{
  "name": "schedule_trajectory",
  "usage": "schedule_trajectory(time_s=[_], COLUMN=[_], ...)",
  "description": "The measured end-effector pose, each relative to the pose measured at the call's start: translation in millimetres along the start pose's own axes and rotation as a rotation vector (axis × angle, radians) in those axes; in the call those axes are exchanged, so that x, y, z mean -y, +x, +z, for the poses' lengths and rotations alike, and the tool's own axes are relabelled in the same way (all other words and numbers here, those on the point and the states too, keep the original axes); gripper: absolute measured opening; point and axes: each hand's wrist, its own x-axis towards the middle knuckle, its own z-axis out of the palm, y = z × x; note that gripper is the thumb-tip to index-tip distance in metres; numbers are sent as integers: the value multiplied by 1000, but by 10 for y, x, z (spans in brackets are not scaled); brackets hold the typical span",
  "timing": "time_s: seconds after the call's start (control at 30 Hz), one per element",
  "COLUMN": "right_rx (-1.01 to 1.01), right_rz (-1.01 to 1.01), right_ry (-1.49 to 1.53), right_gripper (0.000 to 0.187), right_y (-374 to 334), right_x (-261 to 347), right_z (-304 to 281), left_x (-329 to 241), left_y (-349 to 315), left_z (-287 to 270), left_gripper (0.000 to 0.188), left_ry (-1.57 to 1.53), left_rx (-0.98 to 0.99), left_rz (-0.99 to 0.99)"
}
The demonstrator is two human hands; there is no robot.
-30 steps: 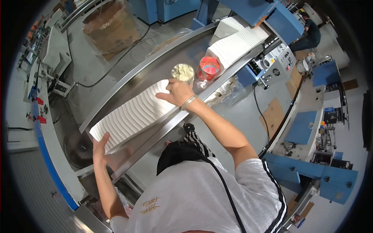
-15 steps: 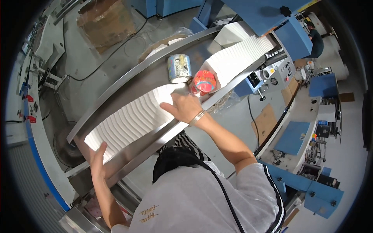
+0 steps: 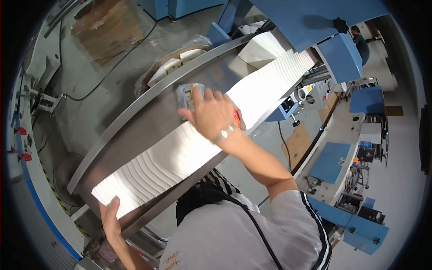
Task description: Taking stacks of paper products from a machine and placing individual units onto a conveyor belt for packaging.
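Two hands | left hand (image 3: pixel 110 222) braces the lower-left end of the white sheet stack (image 3: pixel 153 171) lying along the metal trough (image 3: pixel 130 139), thumb apart, grip hidden | right hand (image 3: pixel 213 114) spreads over the printed can (image 3: pixel 186 96), grip unclear | even end support should keep the row from fanning

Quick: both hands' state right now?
Left hand: against the white stack; fingers mostly hidden, grip unclear.
Right hand: over the small container; grip on it unclear.

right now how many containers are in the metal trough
2: a bluish container, partly covered by the right hand, and a red one, mostly hidden behind that hand. More could be hidden.
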Motion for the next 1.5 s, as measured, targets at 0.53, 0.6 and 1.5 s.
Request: schedule_trajectory(time_s=[0.53, 0.6, 1.5], right_rx=[226, 188, 190], right_rz=[420, 483, 545], right_ry=[43, -9, -206], right_gripper=[82, 84, 61], right_y=[965, 1030, 1458], right_x=[-794, -1063, -1835], right_z=[72, 108, 725], left_x=[-84, -74, 35], left_y=[17, 7, -2], left_z=[34, 12, 39], left_gripper=[76, 75, 75], left_ry=[-41, -49, -43], left_rx=[-25, 1, 20], left_rz=[-23, -19, -19])
